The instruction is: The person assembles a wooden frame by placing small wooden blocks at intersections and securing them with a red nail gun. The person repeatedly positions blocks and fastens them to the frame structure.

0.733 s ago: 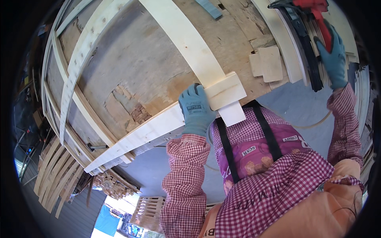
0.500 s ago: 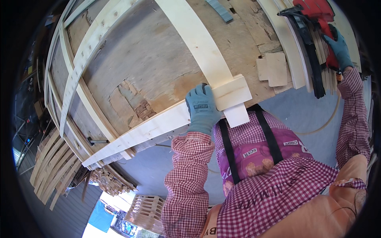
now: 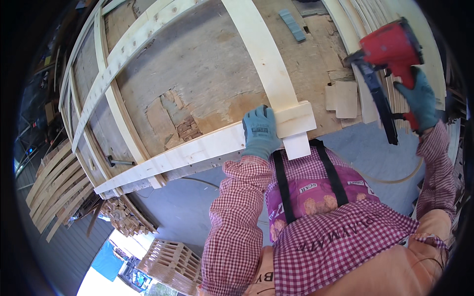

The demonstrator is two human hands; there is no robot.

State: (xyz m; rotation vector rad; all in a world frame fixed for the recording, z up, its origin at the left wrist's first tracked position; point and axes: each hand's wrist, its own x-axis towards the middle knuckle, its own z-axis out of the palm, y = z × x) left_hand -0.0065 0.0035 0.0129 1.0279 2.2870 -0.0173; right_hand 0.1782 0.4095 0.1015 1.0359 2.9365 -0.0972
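Blue-gloved left hand [image 3: 260,130] apparently clasps long pale wooden plank [image 3: 190,152]; rightward, tan wooden offcuts [image 3: 346,100], blue-gloved right hand [image 3: 421,99] gripping red-black nailer [image 3: 392,45]

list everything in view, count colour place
nail gun: 1, red-black, upper right
long slat: 1, pale, near bench edge
cross slats: several, pale, over bench
short board: 1, pale, beside left hand
offcuts: several, pale, bench's right
thin strip: 1, blue-grey, far on bench
bench: 1, brown, beneath slats
tool: 1, dark, bench's left
curved slats: several, tan, lower left
left hand: 1, blue-gloved, on long slat
right hand: 1, blue-gloved, holding nail gun
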